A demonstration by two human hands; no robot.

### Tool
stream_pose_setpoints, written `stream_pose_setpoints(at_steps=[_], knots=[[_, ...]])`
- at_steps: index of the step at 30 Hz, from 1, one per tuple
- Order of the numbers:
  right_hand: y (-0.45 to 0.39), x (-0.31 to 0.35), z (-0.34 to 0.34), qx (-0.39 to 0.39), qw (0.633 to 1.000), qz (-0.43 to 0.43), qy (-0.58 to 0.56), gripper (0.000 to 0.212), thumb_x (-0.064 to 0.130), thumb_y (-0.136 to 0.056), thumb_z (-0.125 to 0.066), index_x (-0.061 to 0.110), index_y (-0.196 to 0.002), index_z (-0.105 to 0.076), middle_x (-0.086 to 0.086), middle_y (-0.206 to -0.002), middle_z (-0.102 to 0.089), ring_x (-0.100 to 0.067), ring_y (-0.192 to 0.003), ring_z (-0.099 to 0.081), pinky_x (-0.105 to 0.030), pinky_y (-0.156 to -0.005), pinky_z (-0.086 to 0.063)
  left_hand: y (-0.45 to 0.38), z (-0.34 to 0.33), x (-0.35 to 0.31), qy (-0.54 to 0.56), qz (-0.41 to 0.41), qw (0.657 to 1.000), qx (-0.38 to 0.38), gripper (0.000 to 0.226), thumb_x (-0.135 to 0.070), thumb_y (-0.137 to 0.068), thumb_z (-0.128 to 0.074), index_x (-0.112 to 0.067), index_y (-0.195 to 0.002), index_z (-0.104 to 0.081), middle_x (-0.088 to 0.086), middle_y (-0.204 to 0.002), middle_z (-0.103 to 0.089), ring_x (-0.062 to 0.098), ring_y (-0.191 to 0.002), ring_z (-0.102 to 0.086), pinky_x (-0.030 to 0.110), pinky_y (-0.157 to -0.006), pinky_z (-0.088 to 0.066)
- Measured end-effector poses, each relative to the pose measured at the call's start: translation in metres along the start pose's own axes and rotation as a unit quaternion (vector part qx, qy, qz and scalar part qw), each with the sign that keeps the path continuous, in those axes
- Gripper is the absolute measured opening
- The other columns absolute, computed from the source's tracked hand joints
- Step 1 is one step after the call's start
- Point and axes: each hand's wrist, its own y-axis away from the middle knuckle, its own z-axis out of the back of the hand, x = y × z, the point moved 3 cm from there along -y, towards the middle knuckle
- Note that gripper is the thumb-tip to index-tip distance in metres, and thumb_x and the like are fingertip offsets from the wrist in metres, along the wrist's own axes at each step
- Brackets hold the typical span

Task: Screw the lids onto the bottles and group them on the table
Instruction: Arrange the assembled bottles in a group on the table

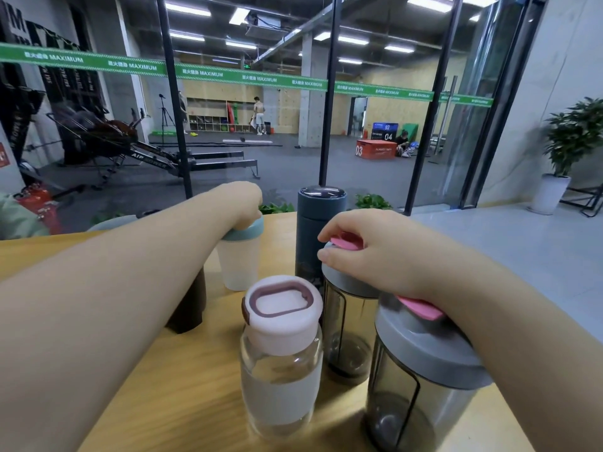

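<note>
Several lidded bottles stand close together on the wooden table [182, 399]. My left hand [243, 203] grips the teal lid of a frosted white shaker [239, 265] at the back. My right hand [368, 252] curls over the grey lid with a pink flap on a smoky shaker [346, 334]. Behind that one stands a dark blue flask [318, 230]. Nearest me are a clear glass bottle with a pink lid [280, 353] and a second smoky shaker with a grey lid [421, 386], partly under my right forearm. A dark brown bottle [189, 308] is mostly hidden behind my left forearm.
The table's far edge meets a glass wall with black frames [329, 125], with small green plants [372, 202] just beyond. A gym floor with a rowing machine [156, 151] and people lies behind the glass. A potted plant [567, 151] stands at the right.
</note>
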Motion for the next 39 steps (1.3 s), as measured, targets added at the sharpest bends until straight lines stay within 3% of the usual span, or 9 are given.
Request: stream_pose_setpoints(at_steps=[4, 9, 14, 18, 32, 39], knots=[[0.0, 0.0, 0.0, 0.0, 1.0, 0.002, 0.0, 0.033, 0.042, -0.091, -0.052, 0.031, -0.121, -0.057, 0.01, -0.12, -0.059, -0.01, -0.107, -0.053, -0.027, -0.092, -0.044, 0.002, 0.0, -0.001, 0.045, -0.004, 0.998, -0.04, 0.029, -0.029, -0.095, -0.05, -0.01, -0.108, -0.068, 0.01, -0.103, -0.067, 0.029, -0.092, -0.062, 0.039, -0.081, -0.052], [-0.002, -0.001, 0.0, -0.003, 1.0, -0.001, 0.004, 0.029, 0.039, -0.093, -0.05, 0.031, -0.119, -0.059, 0.01, -0.12, -0.059, -0.01, -0.108, -0.052, -0.026, -0.092, -0.042, 0.002, 0.001, -0.003, 0.072, 0.033, 0.993, -0.085, 0.019, -0.024, -0.089, -0.06, -0.008, -0.095, -0.068, 0.011, -0.097, -0.065, 0.031, -0.085, -0.061, 0.031, -0.066, -0.043], [-0.004, -0.002, 0.0, -0.005, 1.0, -0.004, 0.006, 0.029, 0.029, -0.097, -0.043, 0.033, -0.121, -0.059, 0.01, -0.125, -0.058, -0.01, -0.113, -0.05, -0.023, -0.089, -0.036, 0.007, 0.0, -0.002, 0.128, 0.052, 0.986, -0.092, 0.021, -0.007, -0.086, -0.056, -0.012, -0.105, -0.062, 0.011, -0.113, -0.063, 0.029, -0.091, -0.058, 0.032, -0.071, -0.045], [-0.003, -0.001, 0.001, -0.005, 1.0, -0.006, 0.014, 0.033, 0.027, -0.098, -0.042, 0.032, -0.126, -0.057, 0.011, -0.129, -0.058, -0.01, -0.116, -0.051, -0.021, -0.09, -0.035, 0.017, 0.009, -0.002, 0.165, 0.047, 0.977, -0.124, 0.038, -0.005, -0.09, -0.053, -0.014, -0.127, -0.055, 0.008, -0.13, -0.055, 0.027, -0.114, -0.053, 0.034, -0.088, -0.044], [0.0, 0.0, 0.004, 0.008, 1.0, -0.015, 0.023, 0.036, 0.028, -0.098, -0.043, 0.033, -0.132, -0.053, 0.01, -0.134, -0.057, -0.012, -0.119, -0.051, -0.02, -0.089, -0.032, 0.103, 0.079, 0.016, 0.196, -0.029, 0.947, -0.254, 0.028, -0.014, -0.089, -0.054, -0.02, -0.116, -0.061, 0.006, -0.132, -0.053, 0.023, -0.123, -0.046, 0.039, -0.1, -0.037], [0.003, 0.001, 0.005, 0.005, 1.0, -0.021, 0.019, 0.035, 0.027, -0.098, -0.044, 0.03, -0.132, -0.055, 0.01, -0.136, -0.055, -0.011, -0.122, -0.05, -0.019, -0.09, -0.03, 0.154, 0.106, 0.021, 0.202, -0.045, 0.933, -0.296, 0.027, -0.012, -0.089, -0.054, -0.02, -0.114, -0.062, 0.004, -0.128, -0.055, 0.02, -0.117, -0.049, 0.025, -0.087, -0.033]])
